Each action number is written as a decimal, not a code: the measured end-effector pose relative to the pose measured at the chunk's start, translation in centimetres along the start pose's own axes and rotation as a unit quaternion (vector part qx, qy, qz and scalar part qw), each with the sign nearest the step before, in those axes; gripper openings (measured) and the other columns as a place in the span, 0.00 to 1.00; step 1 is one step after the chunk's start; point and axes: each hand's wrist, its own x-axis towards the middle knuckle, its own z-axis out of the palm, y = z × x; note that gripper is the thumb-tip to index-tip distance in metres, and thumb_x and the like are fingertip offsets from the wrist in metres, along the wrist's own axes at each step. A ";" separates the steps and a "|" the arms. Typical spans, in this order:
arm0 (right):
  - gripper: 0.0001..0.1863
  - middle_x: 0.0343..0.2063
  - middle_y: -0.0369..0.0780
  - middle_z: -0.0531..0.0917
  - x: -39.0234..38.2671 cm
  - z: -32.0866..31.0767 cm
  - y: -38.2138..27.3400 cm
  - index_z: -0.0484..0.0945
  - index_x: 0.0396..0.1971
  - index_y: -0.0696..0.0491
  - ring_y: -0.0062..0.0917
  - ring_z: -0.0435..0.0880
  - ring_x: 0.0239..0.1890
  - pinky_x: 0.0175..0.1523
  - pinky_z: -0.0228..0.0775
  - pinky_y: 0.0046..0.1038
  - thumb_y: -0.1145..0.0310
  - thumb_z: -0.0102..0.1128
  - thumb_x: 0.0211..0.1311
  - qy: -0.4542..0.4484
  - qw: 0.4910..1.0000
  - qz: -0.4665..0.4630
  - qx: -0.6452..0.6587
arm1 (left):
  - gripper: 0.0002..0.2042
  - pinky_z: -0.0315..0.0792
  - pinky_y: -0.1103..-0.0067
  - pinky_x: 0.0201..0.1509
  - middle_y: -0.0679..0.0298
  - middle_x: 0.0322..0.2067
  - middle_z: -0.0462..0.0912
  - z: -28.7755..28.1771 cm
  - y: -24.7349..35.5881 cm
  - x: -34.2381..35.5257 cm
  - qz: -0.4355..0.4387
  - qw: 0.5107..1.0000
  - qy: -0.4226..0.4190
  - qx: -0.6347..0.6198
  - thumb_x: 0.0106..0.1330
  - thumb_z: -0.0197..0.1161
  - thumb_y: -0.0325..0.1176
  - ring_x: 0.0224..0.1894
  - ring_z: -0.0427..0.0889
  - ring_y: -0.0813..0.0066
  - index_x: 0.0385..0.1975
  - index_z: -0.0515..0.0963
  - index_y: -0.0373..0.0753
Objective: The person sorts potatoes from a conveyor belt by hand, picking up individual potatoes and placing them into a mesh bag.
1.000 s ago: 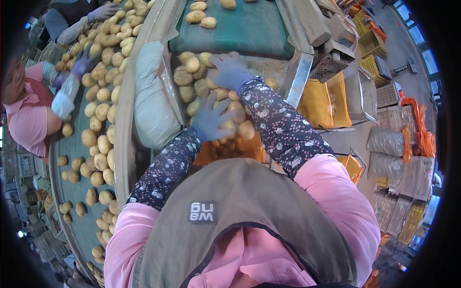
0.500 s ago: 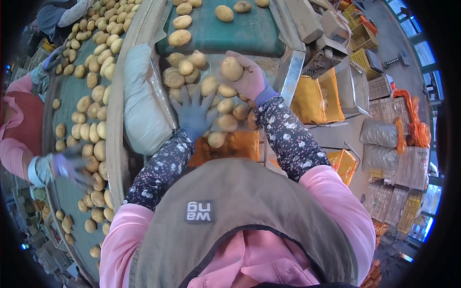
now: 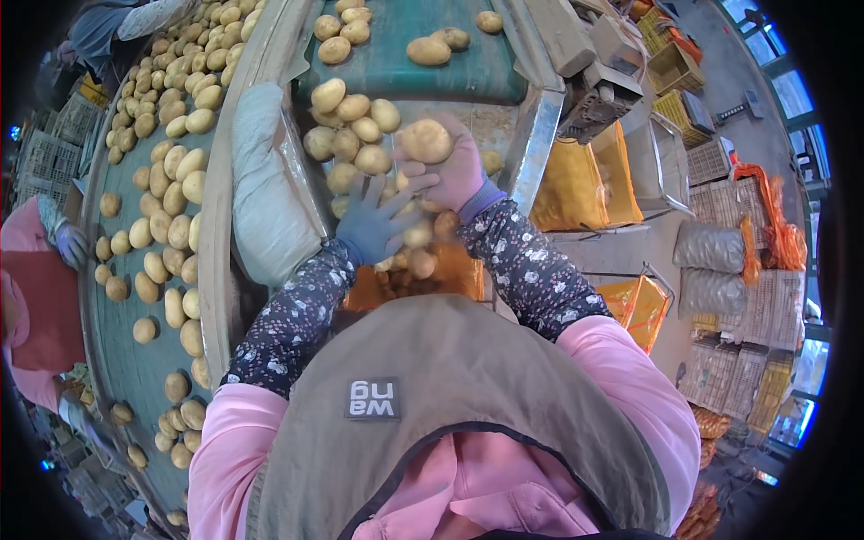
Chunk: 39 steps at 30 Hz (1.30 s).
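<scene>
At the far left, a co-worker's gloved hand (image 3: pixel 72 245) rests by the edge of a green belt (image 3: pixel 121 369) strewn with potatoes. Right of that belt, a pale padded bundle (image 3: pixel 274 193) lines the side of a chute (image 3: pixel 490 126). The person's left hand (image 3: pixel 371 223), gloved, is spread wide with its fingers over the lower part of the potato pile (image 3: pixel 346 144) in this chute. Below the pile's near end, an orange bag (image 3: pixel 463 274) hangs in front of the person. The right hand (image 3: pixel 459 166), palm turned up and somewhat blurred, holds a large potato (image 3: pixel 426 141) above the pile. Farther right stand yellow-orange bags (image 3: pixel 569 193).

The step in hand looks like checking over potatoes, with one picked out. The next move probably calls for the right hand to turn or place that potato while the left steadies the others.
</scene>
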 end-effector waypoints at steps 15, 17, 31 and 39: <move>0.21 0.51 0.37 0.79 -11.8 -2.6 -1.0 0.77 0.57 0.51 0.31 0.83 0.48 0.49 0.81 0.33 0.69 0.68 0.64 0.271 0.900 -0.165 -0.298 | 0.29 0.40 0.30 0.71 0.58 0.69 0.67 2.2 6.9 0.1 -0.119 0.989 0.084 0.011 0.61 0.62 0.60 0.72 0.56 0.33 0.63 0.77 0.63; 0.20 0.41 0.40 0.80 -12.5 -4.2 -6.1 0.74 0.56 0.51 0.28 0.84 0.37 0.36 0.81 0.30 0.61 0.65 0.68 0.162 0.576 -0.442 -0.668 | 0.28 0.41 0.30 0.71 0.58 0.68 0.68 1.5 6.2 0.3 -0.091 0.994 0.062 0.005 0.61 0.62 0.60 0.71 0.56 0.33 0.62 0.77 0.64; 0.19 0.51 0.44 0.82 -16.7 12.9 -12.3 0.75 0.58 0.52 0.38 0.86 0.42 0.32 0.79 0.27 0.58 0.55 0.76 0.130 0.697 -0.515 -0.482 | 0.26 0.58 0.44 0.71 0.58 0.65 0.70 0.0 6.6 0.5 0.031 0.997 0.061 -0.021 0.59 0.65 0.54 0.62 0.66 0.40 0.60 0.78 0.61; 0.23 0.61 0.45 0.70 -17.8 17.1 -14.2 0.69 0.65 0.52 0.39 0.78 0.59 0.53 0.80 0.39 0.73 0.57 0.72 0.067 0.268 -0.769 -0.577 | 0.26 0.58 0.45 0.70 0.57 0.64 0.71 -0.7 6.7 0.3 0.038 0.997 0.040 -0.054 0.61 0.63 0.57 0.61 0.68 0.43 0.60 0.79 0.60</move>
